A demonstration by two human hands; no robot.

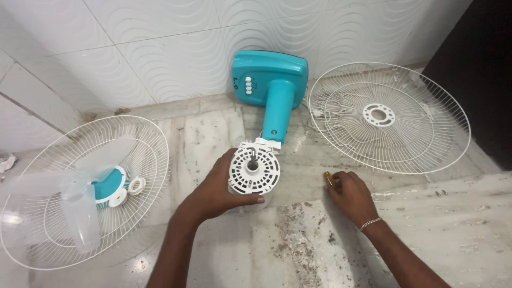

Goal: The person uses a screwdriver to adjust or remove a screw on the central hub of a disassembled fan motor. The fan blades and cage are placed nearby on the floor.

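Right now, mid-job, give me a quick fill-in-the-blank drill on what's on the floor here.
1. The left hand grips the white ____ housing.
2. The right hand touches a small ____-coloured tool on the floor.
3. The clear blade lies in the grille on the ____ side.
4. The fan's base is ____ in colour.

Missing words: motor; yellow; left; teal

Bare forearms — thin silver bracelet, right wrist.

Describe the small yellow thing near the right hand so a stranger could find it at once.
Start at the teal fan stand lying against the tiled wall, then go down to the right hand. At its fingertips lies a small yellow object, the only yellow thing there.
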